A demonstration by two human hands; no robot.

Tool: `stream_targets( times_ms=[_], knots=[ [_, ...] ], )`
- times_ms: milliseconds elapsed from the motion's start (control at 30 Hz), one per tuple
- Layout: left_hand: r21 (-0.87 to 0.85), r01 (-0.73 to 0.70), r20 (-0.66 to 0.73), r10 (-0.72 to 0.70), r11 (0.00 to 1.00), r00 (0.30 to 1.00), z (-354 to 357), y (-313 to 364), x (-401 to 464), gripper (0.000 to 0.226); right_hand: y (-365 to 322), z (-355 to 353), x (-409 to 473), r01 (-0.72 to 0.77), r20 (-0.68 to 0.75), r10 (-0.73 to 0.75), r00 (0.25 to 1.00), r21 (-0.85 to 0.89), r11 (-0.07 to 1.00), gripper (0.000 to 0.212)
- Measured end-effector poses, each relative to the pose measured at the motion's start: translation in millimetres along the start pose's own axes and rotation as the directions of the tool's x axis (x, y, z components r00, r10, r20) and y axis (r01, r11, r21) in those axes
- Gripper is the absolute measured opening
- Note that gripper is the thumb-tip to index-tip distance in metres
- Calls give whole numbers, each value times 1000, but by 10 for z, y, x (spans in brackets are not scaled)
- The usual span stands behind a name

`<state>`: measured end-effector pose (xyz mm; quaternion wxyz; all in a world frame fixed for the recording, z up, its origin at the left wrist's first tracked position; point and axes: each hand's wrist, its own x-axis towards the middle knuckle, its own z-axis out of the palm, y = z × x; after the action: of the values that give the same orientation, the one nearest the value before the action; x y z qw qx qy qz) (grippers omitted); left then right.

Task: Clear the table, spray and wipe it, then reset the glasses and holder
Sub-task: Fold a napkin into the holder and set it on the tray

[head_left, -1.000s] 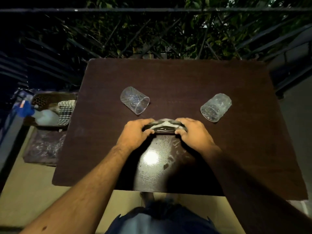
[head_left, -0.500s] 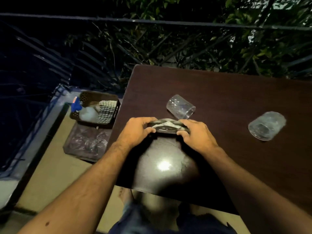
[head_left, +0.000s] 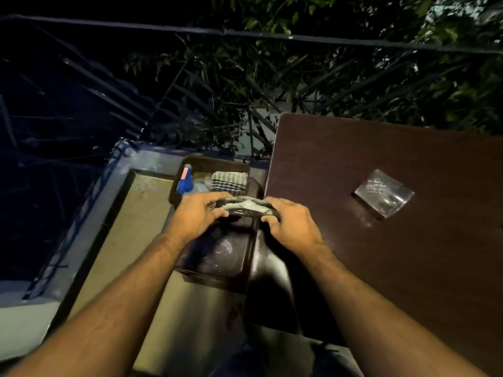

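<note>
Head view: my left hand (head_left: 196, 216) and right hand (head_left: 290, 223) each grasp an end of the holder (head_left: 246, 207), level past the counter (head_left: 353, 164) edge, above a tray (head_left: 217, 257), likely clearing it; a glass (head_left: 383, 193) lies toppled on the counter.

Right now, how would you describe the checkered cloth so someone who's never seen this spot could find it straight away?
Start at the dark wooden table and look off its left edge to the dark basket on the floor by the railing. The checkered cloth sits folded in the basket's right part, just beyond the holder both hands carry. Its black-and-white weave sets it apart from the blue-topped spray bottle beside it.
</note>
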<state>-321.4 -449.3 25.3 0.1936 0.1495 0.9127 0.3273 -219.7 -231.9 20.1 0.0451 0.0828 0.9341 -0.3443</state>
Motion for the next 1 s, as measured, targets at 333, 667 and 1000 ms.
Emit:
stream_targets(
  times_ms=[333,667,1000],
  knots=[
    [1,80,-5,-80,997,997,-409,-884,-54,39,-538,970,356,-83,48,81,996,60,995,48],
    [152,63,-11,-62,986,998,-120,-1833,109,36,-425,1913,574,-210,160,188,969,130,969,43],
    [148,47,6,-48,988,999,240,-2281,497,40,-216,2360,827,-287,167,267,949,112,951,44]
  ],
)
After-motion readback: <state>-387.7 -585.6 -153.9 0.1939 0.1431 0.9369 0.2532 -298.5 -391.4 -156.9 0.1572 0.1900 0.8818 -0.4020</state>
